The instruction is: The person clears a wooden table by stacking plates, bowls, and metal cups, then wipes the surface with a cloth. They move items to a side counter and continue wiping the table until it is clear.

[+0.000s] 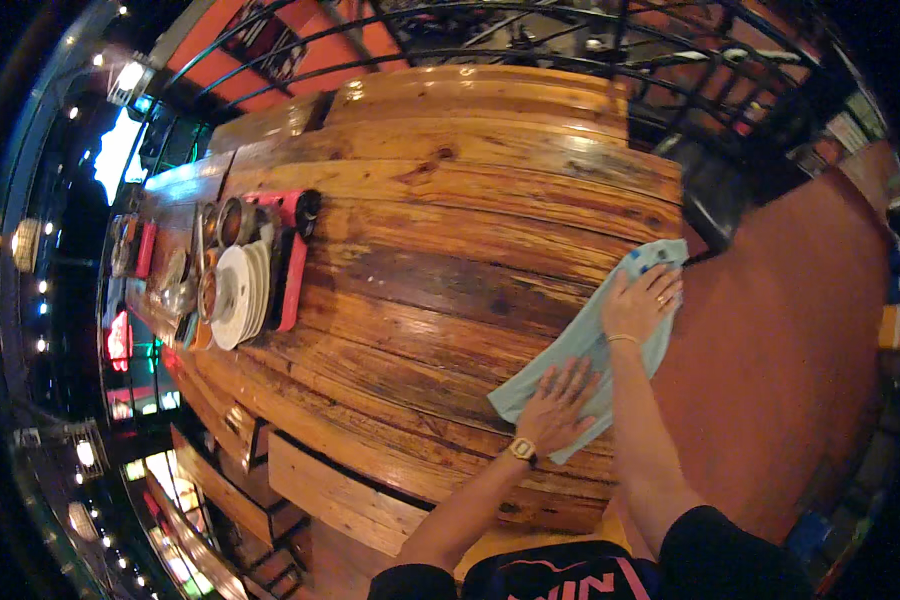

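A pale blue-green cloth (596, 337) lies spread slantwise at the right end of a varnished wooden plank table (420, 300), part of it along the table's edge. My left hand (561, 409) presses flat on the cloth's nearer part, fingers spread, a gold-coloured watch on the wrist. Farther along, my right hand (640, 300) rests on the cloth with its fingers extended, wearing a ring and a thin bracelet. Neither hand is closed around the cloth. Away to the left stand a stack of white plates (244, 292) and a red and black tabletop stove (292, 277).
Metal bowls (236, 221) and other dishes stand by the plates. A wooden bench (337, 487) runs along the table's near side. Black metal railings (450, 54) cross the far side, and a dark chair (709, 202) is beyond the right corner. Reddish floor (780, 337) lies right.
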A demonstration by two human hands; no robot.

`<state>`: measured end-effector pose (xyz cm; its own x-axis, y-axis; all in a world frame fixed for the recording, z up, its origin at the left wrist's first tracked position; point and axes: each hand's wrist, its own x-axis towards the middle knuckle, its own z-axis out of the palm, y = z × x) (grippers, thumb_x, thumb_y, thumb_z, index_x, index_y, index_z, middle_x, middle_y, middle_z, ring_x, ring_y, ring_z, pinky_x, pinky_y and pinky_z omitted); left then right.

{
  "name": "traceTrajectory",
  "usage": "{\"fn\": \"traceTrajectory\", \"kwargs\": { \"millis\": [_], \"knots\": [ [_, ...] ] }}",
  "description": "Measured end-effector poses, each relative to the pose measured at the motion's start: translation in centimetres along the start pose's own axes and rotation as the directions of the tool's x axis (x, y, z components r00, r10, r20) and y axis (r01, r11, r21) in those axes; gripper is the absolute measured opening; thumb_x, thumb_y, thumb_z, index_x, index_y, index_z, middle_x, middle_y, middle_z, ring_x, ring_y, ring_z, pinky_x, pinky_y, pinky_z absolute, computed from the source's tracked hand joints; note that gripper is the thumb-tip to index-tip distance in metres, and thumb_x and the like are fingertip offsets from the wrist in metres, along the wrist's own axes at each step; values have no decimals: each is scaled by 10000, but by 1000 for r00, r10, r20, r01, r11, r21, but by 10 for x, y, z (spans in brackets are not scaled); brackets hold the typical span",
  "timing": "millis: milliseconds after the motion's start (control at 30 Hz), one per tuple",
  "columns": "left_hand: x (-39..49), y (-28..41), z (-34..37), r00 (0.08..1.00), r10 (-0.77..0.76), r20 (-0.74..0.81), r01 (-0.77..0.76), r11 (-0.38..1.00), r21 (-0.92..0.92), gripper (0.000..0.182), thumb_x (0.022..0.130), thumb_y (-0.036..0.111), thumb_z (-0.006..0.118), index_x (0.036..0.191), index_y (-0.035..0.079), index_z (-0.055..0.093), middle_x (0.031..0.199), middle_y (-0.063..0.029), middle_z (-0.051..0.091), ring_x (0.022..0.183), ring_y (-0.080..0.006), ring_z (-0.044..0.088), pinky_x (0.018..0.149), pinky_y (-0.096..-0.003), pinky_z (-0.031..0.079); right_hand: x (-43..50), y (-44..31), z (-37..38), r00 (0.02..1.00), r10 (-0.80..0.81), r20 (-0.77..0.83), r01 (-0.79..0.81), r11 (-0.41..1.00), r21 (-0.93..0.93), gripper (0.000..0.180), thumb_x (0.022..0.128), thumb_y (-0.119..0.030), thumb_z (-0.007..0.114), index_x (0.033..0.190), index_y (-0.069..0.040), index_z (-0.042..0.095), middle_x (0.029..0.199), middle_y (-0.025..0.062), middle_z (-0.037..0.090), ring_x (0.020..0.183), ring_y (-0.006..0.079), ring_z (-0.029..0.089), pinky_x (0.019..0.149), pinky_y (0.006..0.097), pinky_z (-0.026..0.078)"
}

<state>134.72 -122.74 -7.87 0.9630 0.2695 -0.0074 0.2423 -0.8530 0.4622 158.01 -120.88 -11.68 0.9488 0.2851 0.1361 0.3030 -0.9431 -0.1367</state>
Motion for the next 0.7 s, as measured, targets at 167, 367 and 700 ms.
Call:
{"fn": "traceTrajectory", "kwargs": {
  "millis": [167,367,700],
  "knots": [
    [64,-11,2,977,-172,-124,170,985,-30,810,1000,522,580,1657,101,361,1734,-183,295,1622,-379,214,1298,-594,173,76,-67,24,953,-304,21,303,952,48,762,1106,-508,371,1663,6,295,1753,221,233,1633,401,169,1309,556,125],
    [111,-75,-34,906,-380,-188,370,925,-89,763,1041,435,499,1652,11,329,1750,-226,218,1638,-380,152,1322,-577,112,112,-222,54,749,-662,17,658,748,90,663,1129,-483,328,1683,-118,319,1771,95,254,1626,331,233,1311,521,161],
    [63,-183,-83,874,-478,-91,472,878,-80,657,1050,396,489,1579,7,472,1575,-213,531,1593,-384,261,1346,-533,100,-42,-438,50,-51,-997,56,953,-31,300,579,1126,-396,389,1659,-173,376,1757,67,292,1620,352,235,1324,506,160]
  ]
}}
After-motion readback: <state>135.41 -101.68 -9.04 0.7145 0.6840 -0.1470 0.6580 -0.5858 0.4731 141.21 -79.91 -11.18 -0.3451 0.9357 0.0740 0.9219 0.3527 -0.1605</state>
